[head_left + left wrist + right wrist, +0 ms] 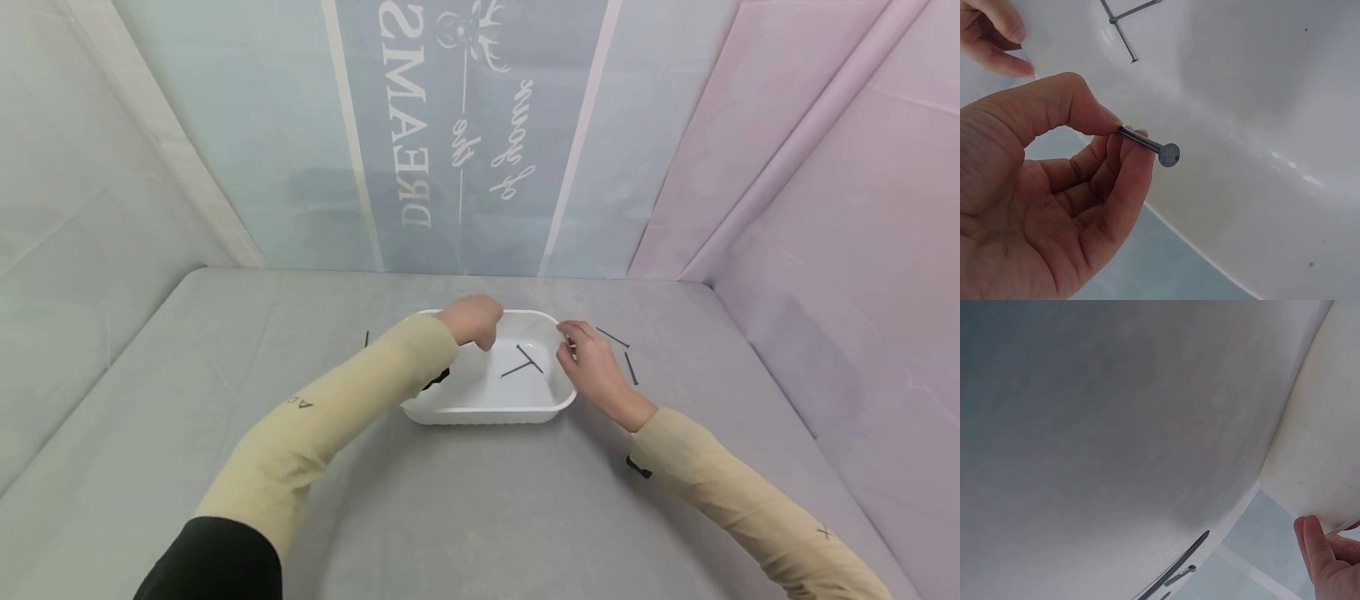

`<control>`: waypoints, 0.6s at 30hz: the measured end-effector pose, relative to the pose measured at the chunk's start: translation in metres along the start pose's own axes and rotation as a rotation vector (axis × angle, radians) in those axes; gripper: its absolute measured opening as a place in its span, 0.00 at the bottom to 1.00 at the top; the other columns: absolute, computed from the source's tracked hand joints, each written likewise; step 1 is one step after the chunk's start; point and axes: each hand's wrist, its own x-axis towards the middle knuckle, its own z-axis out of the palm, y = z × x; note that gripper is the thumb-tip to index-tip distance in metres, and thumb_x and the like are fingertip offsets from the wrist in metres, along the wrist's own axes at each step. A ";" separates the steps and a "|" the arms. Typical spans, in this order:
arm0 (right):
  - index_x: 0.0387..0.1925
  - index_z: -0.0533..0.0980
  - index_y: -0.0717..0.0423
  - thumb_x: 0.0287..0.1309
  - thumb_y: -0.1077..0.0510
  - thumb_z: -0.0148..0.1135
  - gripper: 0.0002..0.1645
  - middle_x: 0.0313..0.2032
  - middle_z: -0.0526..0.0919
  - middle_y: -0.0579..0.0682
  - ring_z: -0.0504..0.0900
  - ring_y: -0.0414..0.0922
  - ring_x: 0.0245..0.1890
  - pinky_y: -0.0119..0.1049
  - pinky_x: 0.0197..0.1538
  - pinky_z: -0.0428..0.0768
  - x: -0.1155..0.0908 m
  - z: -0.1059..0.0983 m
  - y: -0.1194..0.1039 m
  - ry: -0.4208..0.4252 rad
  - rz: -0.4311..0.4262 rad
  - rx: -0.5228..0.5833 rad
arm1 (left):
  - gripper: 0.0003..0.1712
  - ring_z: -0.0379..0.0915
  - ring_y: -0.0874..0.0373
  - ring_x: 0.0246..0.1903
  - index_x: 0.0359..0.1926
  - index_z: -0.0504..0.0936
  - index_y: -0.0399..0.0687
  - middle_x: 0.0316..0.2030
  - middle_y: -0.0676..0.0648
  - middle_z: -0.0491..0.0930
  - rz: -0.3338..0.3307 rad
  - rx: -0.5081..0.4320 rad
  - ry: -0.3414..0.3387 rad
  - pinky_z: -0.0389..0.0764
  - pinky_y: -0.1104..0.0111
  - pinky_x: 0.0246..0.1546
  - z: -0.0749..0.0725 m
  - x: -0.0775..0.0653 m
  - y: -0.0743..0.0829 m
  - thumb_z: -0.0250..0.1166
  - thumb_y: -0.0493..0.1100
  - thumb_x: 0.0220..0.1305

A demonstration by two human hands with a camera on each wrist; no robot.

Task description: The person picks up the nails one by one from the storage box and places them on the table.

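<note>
At the centre of the head frame: showing one white tray (pixel 487 410), sitting on a grey table (pixel 465 517).

Over the tray's far left part: reaching in with the left hand (pixel 474 319), pinching one nail (pixel 1141 140) between thumb and fingers. At the middle of the left wrist frame: showing the nail's flat round head, pointing toward the lower right.

At the tray's right rim, right of centre in the head frame: bending the fingers of the right hand (pixel 596 362) over the edge and, by the lower right of the right wrist frame, apparently pinching the rim.

Inside the tray, right half: showing two nails (pixel 529 359), touching and forming a rough T.

Outside, right of the tray: showing two more nails (pixel 612 337), lying apart. Outside, left: showing one thin dark piece (pixel 367 338), possibly another nail, lying near the left sleeve (pixel 352 358).

Step in hand, as judged: probably putting nails into the tray singly while steadying the rim; possibly lifting out instead.

Next move, as judged: if putting in, calling for lowering the held nail toward the tray floor, then loosening the left pinch.
</note>
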 end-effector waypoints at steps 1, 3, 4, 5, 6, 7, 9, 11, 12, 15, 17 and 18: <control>0.49 0.71 0.73 0.56 0.69 0.49 0.19 0.49 0.73 0.63 0.79 0.53 0.42 0.35 0.41 0.81 0.000 0.000 0.000 -0.001 0.002 0.000 | 0.14 0.56 0.57 0.25 0.45 0.73 0.41 0.32 0.48 0.68 0.001 -0.004 0.003 0.57 0.68 0.22 -0.001 -0.001 -0.001 0.53 0.32 0.56; 0.49 0.71 0.73 0.55 0.69 0.49 0.19 0.50 0.73 0.63 0.78 0.53 0.42 0.35 0.41 0.81 0.000 0.000 0.000 -0.002 0.004 0.001 | 0.15 0.56 0.57 0.26 0.47 0.73 0.41 0.33 0.47 0.68 0.003 -0.008 0.010 0.57 0.68 0.23 -0.002 -0.002 -0.003 0.53 0.33 0.57; 0.49 0.71 0.73 0.55 0.69 0.49 0.19 0.50 0.73 0.63 0.78 0.53 0.42 0.35 0.41 0.81 0.000 0.000 0.000 -0.003 0.006 0.002 | 0.15 0.56 0.57 0.26 0.47 0.73 0.41 0.34 0.47 0.69 0.005 -0.012 0.012 0.58 0.68 0.23 -0.003 -0.003 -0.004 0.53 0.33 0.58; 0.49 0.71 0.73 0.56 0.69 0.49 0.19 0.50 0.73 0.63 0.78 0.53 0.42 0.35 0.41 0.81 0.000 0.000 0.000 -0.004 0.007 0.000 | 0.15 0.57 0.57 0.26 0.48 0.73 0.41 0.35 0.47 0.70 0.006 -0.018 0.014 0.58 0.68 0.23 -0.003 -0.003 -0.005 0.53 0.33 0.58; 0.49 0.71 0.72 0.55 0.69 0.49 0.19 0.50 0.73 0.63 0.78 0.53 0.42 0.35 0.41 0.81 0.000 0.000 0.000 -0.004 0.008 -0.001 | 0.15 0.57 0.57 0.27 0.48 0.73 0.41 0.35 0.47 0.70 0.010 -0.021 0.014 0.59 0.68 0.24 -0.004 -0.004 -0.006 0.53 0.34 0.58; 0.49 0.71 0.72 0.55 0.69 0.49 0.19 0.50 0.73 0.63 0.78 0.53 0.42 0.35 0.41 0.81 0.000 0.000 0.000 -0.003 0.008 -0.003 | 0.15 0.58 0.57 0.28 0.48 0.73 0.41 0.37 0.46 0.71 0.012 -0.028 0.016 0.59 0.68 0.25 -0.004 -0.005 -0.007 0.54 0.34 0.59; 0.49 0.71 0.72 0.55 0.69 0.49 0.19 0.50 0.73 0.63 0.78 0.53 0.42 0.35 0.40 0.81 0.000 0.001 -0.001 0.000 0.005 -0.008 | 0.15 0.60 0.56 0.30 0.48 0.73 0.40 0.39 0.45 0.73 0.015 -0.040 0.027 0.62 0.68 0.27 -0.005 -0.006 -0.009 0.55 0.35 0.58; 0.49 0.71 0.72 0.55 0.69 0.49 0.19 0.49 0.73 0.63 0.78 0.53 0.42 0.35 0.40 0.81 0.000 0.001 -0.001 0.005 0.002 -0.013 | 0.16 0.62 0.56 0.32 0.49 0.74 0.41 0.41 0.45 0.74 0.017 -0.055 0.039 0.65 0.67 0.29 -0.005 -0.006 -0.011 0.56 0.35 0.57; 0.49 0.71 0.72 0.55 0.69 0.49 0.19 0.49 0.73 0.63 0.79 0.53 0.41 0.35 0.40 0.81 0.000 0.001 -0.001 0.007 0.000 -0.013 | 0.16 0.62 0.56 0.33 0.48 0.74 0.41 0.42 0.45 0.74 0.021 -0.061 0.047 0.66 0.67 0.30 -0.005 -0.006 -0.012 0.57 0.35 0.57; 0.49 0.71 0.72 0.55 0.69 0.50 0.19 0.49 0.74 0.63 0.79 0.53 0.41 0.35 0.40 0.81 0.000 0.002 0.000 0.014 -0.001 -0.014 | 0.13 0.61 0.56 0.32 0.44 0.74 0.41 0.39 0.45 0.74 0.028 -0.090 0.069 0.67 0.67 0.30 -0.005 -0.007 -0.016 0.58 0.35 0.55; 0.49 0.71 0.72 0.55 0.69 0.50 0.19 0.49 0.74 0.63 0.79 0.53 0.41 0.35 0.40 0.81 0.000 0.002 0.000 0.014 0.002 -0.012 | 0.10 0.60 0.56 0.30 0.41 0.74 0.41 0.35 0.46 0.73 0.028 -0.120 0.074 0.65 0.67 0.28 -0.006 -0.009 -0.018 0.57 0.34 0.56; 0.49 0.71 0.72 0.55 0.69 0.50 0.19 0.49 0.74 0.63 0.79 0.53 0.41 0.35 0.40 0.81 0.000 0.002 0.000 0.013 0.005 -0.011 | 0.08 0.59 0.56 0.29 0.39 0.73 0.41 0.33 0.47 0.71 0.027 -0.130 0.076 0.63 0.67 0.27 -0.006 -0.010 -0.019 0.57 0.34 0.56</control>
